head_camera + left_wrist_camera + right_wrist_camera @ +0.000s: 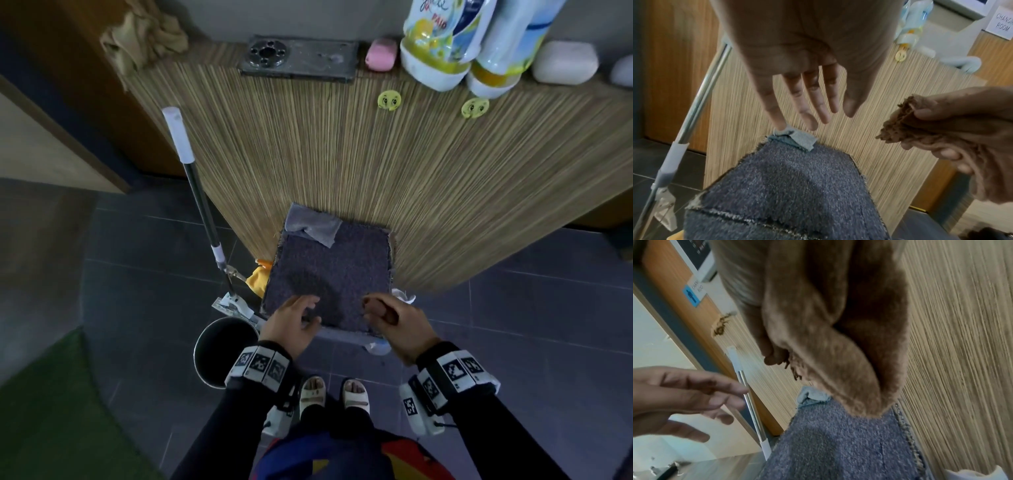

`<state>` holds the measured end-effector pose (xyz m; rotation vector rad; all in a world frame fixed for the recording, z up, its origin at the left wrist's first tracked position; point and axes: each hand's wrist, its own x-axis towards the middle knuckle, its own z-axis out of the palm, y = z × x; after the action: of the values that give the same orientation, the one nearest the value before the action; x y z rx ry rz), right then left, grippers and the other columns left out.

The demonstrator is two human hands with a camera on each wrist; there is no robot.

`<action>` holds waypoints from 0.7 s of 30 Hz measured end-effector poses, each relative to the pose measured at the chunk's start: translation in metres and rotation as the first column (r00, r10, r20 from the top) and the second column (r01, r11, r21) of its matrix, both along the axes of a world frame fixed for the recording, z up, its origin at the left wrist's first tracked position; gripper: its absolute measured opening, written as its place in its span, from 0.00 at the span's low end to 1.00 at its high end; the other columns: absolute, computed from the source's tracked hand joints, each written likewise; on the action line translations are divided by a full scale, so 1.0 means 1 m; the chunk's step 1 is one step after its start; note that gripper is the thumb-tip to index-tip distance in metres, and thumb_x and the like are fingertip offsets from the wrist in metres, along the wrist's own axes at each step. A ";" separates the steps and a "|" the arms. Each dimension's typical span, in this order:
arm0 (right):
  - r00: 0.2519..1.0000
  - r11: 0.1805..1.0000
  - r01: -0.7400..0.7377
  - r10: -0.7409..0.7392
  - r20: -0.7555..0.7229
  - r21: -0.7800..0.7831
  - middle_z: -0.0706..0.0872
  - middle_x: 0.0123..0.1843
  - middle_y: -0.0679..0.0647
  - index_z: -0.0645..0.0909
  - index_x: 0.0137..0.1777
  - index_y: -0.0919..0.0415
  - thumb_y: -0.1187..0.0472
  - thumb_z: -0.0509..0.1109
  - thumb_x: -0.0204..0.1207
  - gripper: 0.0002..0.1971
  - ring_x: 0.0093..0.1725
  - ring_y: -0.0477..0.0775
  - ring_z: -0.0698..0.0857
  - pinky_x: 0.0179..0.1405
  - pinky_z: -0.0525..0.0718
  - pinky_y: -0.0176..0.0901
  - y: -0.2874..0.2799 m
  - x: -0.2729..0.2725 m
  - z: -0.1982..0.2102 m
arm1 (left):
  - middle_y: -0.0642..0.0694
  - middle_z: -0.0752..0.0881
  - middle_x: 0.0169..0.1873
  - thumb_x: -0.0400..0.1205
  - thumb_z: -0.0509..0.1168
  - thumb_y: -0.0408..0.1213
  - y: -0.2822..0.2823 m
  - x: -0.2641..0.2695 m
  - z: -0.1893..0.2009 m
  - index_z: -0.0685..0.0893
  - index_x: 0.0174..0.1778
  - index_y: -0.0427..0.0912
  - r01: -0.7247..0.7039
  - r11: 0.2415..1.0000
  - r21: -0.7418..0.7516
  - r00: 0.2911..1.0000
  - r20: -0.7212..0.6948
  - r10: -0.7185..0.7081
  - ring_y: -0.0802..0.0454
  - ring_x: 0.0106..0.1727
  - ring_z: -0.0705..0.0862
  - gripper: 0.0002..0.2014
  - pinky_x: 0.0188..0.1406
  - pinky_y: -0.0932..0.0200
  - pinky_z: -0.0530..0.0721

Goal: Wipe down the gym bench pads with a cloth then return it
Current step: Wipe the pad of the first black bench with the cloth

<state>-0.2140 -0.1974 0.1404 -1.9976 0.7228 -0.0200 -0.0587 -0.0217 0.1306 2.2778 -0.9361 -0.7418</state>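
- The brown cloth [830,331] hides most of the right hand [394,320] in the right wrist view.
- Detergent bottles [442,41] are cut off by the head view's top edge.
- The door sign [1001,24] is cropped and blurred.

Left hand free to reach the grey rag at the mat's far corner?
Probably yes: the left hand is open and holds nothing, and only bare mat lies between it and the grey rag.

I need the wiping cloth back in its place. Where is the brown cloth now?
The brown cloth is bunched in the right hand, above the near right corner of the grey mat, beside the open left hand.
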 end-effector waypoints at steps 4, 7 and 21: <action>0.997 1.000 -0.016 0.017 0.073 -0.008 0.84 0.47 0.34 0.83 0.58 0.52 0.59 0.74 0.74 0.13 0.49 0.36 0.81 0.48 0.73 0.17 0.001 -0.007 0.007 | 0.49 0.84 0.58 0.80 0.67 0.38 0.011 -0.014 0.010 0.80 0.67 0.45 -0.044 0.999 0.009 0.998 0.050 0.043 0.51 0.58 0.82 0.18 0.56 0.53 0.80; 0.993 0.997 -0.081 0.080 0.088 0.008 0.84 0.47 0.32 0.84 0.58 0.51 0.58 0.75 0.73 0.13 0.50 0.33 0.82 0.52 0.75 0.22 0.001 -0.006 0.009 | 0.50 0.84 0.59 0.79 0.66 0.38 0.019 -0.027 0.015 0.80 0.67 0.46 -0.137 0.990 0.017 0.990 0.028 0.137 0.51 0.58 0.82 0.19 0.56 0.58 0.79; 0.849 0.851 -0.526 0.523 0.079 0.020 0.87 0.49 0.42 0.86 0.58 0.55 0.63 0.78 0.69 0.17 0.49 0.33 0.83 0.48 0.73 0.14 0.078 0.034 0.018 | 0.50 0.84 0.57 0.78 0.69 0.44 0.116 -0.086 0.016 0.83 0.62 0.51 -0.585 0.811 0.026 0.811 0.045 0.583 0.49 0.54 0.85 0.16 0.52 0.52 0.83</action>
<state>-0.1802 -0.1194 0.1580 -2.0820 0.1081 0.2466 -0.1446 0.0941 0.1470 2.4223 -0.1858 -0.4413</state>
